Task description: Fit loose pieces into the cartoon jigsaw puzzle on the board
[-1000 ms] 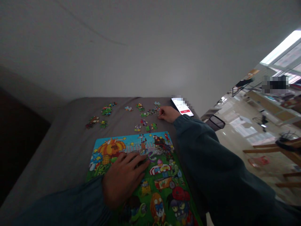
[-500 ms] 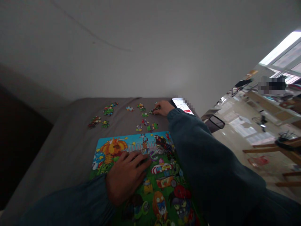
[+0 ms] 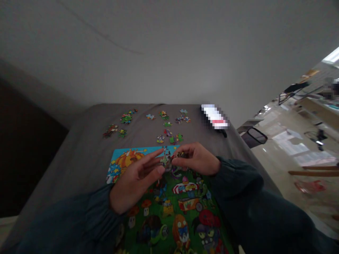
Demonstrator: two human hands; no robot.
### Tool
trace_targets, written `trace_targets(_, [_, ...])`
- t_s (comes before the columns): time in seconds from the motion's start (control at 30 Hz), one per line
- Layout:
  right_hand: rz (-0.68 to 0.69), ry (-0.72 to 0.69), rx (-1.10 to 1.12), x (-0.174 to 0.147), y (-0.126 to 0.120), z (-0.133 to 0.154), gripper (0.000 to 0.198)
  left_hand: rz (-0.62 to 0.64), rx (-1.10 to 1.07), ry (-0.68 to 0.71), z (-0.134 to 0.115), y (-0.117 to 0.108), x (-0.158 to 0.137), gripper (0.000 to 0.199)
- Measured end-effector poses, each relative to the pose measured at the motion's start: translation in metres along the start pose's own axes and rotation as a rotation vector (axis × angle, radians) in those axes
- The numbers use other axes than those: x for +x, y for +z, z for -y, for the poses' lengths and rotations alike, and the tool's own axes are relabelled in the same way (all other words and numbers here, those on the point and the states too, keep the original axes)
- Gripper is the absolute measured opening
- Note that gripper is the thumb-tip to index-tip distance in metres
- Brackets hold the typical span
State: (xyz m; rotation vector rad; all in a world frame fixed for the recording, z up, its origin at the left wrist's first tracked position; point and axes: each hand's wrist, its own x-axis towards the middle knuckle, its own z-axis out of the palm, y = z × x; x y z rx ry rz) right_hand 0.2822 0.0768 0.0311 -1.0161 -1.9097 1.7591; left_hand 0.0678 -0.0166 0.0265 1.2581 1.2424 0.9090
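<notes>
A colourful cartoon picture board (image 3: 156, 225) lies in front of me on grey cloth. Over its upper part, my right hand (image 3: 197, 158) pinches jigsaw puzzle pieces (image 3: 181, 154) between thumb and fingers; how many is hidden. My left hand (image 3: 135, 180) hovers just to the left, thumb and fingers apart, its fingertips close to the right hand's. Between the two hands is a greyish patch that may be another piece or printing on the board. Beyond the board's top edge lie several loose puzzle pieces (image 3: 172, 139).
More pieces sit in a small pile (image 3: 126, 118) at the back left and a cluster (image 3: 182, 120) at the back right. A lit phone (image 3: 214, 116) rests near the right edge of the grey cloth (image 3: 87, 141). A pale wall (image 3: 169, 63) rises behind.
My right hand has come back from the loose pieces to above the board, now with pieces in it. My left hand has lifted off the board and opened towards it.
</notes>
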Motion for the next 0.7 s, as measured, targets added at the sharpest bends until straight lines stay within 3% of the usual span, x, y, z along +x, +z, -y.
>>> trace_targets(0.13, [0.037, 0.099, 0.097, -0.009, 0.022, -0.007, 0.038, -0.024, 0.035, -0.100, -0.005, 0.005, 0.001, 0.048])
trace_targets(0.3, [0.055, 0.153, 0.173, -0.008, 0.018, -0.011, 0.040, -0.079, 0.037, -0.178, -0.004, 0.003, 0.002, 0.045])
trace_targets(0.53, [0.119, -0.021, 0.098, -0.013, 0.014, -0.014, 0.038, -0.154, 0.118, -0.263, -0.007, 0.006, 0.005, 0.045])
trace_targets(0.7, [0.129, -0.086, -0.004, -0.016, -0.017, -0.004, 0.033, -0.227, 0.179, -0.273, -0.010, 0.000, 0.005, 0.042])
